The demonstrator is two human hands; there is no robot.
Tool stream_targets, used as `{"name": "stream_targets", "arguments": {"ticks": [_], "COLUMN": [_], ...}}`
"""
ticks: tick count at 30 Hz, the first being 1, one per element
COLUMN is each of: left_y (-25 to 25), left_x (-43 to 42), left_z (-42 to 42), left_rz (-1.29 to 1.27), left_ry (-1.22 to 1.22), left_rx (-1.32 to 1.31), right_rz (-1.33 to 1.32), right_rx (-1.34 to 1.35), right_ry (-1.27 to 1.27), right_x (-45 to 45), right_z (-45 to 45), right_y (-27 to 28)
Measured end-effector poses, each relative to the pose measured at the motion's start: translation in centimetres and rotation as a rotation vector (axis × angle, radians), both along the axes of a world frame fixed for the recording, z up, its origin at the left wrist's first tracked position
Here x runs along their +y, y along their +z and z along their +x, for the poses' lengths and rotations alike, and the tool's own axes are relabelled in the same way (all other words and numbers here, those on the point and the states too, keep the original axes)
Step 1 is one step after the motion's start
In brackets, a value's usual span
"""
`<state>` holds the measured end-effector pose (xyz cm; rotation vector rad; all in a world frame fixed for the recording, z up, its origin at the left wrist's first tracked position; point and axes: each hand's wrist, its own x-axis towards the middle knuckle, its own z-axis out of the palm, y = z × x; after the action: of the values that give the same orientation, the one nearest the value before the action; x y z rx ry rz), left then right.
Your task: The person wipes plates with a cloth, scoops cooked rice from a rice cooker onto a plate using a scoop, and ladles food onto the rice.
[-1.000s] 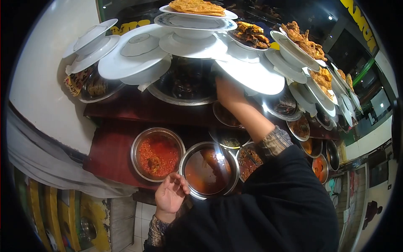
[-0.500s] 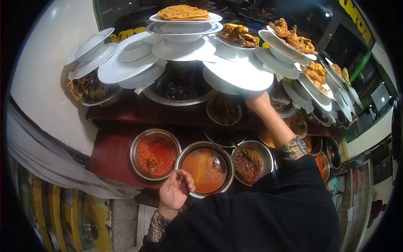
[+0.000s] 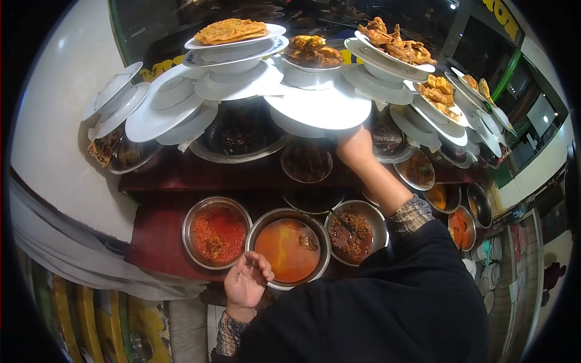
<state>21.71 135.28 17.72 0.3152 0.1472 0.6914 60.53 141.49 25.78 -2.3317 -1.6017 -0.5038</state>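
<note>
My left hand [image 3: 247, 283] hovers by the near rim of a metal bowl of orange broth [image 3: 287, 251], palm turned up, fingers loosely curled and nothing in it. Just left of that bowl stands a bowl of red chili sauce [image 3: 216, 235]. My right hand [image 3: 354, 149] reaches to the upper shelf, at the near edge of a large white plate [image 3: 324, 109]. Its fingers disappear beneath or behind that edge, so their grip is hidden. On the shelf below that arm is a bowl of dark chopped food with a spoon [image 3: 350, 238].
Stacked plates carry a flat omelette [image 3: 231, 31], dark fried pieces [image 3: 313, 51] and fried chicken [image 3: 396, 43]. A wide dark bowl [image 3: 242, 130] sits under the stacks. At right are more pots [image 3: 462, 228]. A grey curtain [image 3: 78, 242] hangs at left.
The view has swung slightly to the right, so the plates and upper shelf appear farther left. My right hand stays at the large plate's near edge; my left hand keeps its pose.
</note>
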Motion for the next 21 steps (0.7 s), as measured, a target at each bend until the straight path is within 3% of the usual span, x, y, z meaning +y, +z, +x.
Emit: {"name": "stream_targets", "arguments": {"ticks": [3,9,11,13,15,17,21], "left_y": [0.1,0.5,0.2,0.0,0.0,0.0,0.3], "left_x": [-0.2,-0.8,-0.9,-1.0,-1.2,-1.3,-1.4], "left_z": [0.7,1.6,1.6,1.4,1.1,0.9,0.3], "left_rz": [0.004,0.046,0.044,0.033,0.029,0.022,0.014], "left_ry": [-0.035,-0.063,-0.059,-0.047,-0.032,-0.02,-0.01], "left_rx": [-0.005,0.006,0.007,0.017,0.032,0.044,0.053], "right_rz": [0.019,0.157,0.28,0.52,0.85,0.537,0.469], "right_rx": [-0.162,-0.063,0.091,0.512,1.213,0.649,0.49], "right_ry": [-0.079,-0.118,-0.048,0.145,0.466,0.198,0.142], "right_x": [-0.5,2.4,4.1,6.0,7.8,8.3,9.0], "right_z": [2.4,4.7,7.0,9.1,10.6,12.5,12.3], "right_y": [-0.9,-1.3,-2.9,-4.2,-5.1,-5.5,-4.9]}}
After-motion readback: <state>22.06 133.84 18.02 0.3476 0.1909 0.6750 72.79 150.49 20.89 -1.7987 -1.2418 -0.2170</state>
